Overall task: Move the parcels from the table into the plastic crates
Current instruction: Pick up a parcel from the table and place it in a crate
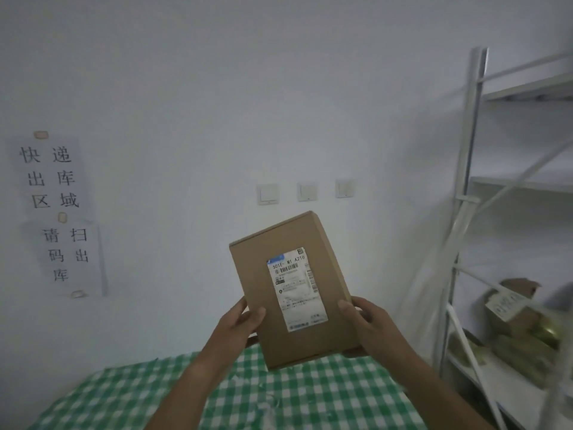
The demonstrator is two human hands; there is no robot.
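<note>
A flat rectangular brown cardboard parcel (291,287) is held upright in the air above the far edge of the table (130,395), which is covered with a green-and-white checked cloth. The parcel is tilted slightly to the left at its top. A white printed shipping label (296,287) with a barcode is fixed to the face turned toward the camera.

The left hand (238,321) holds the lower left edge of the parcel, thumb on the front face; its grip is clamped on the parcel. The right hand (366,324) holds the lower right edge in the same way, thumb on the front face, grip clamped on the parcel.

At the right stands a white metal shelf rack (465,181). Its lower shelf carries several wrapped parcels (524,330), blurred, one bearing a white label. The upper shelves in view carry nothing visible.

Two white paper signs with black characters (55,212) are taped to the wall (248,88). Three wall switches (305,190) sit above the parcel.
</note>
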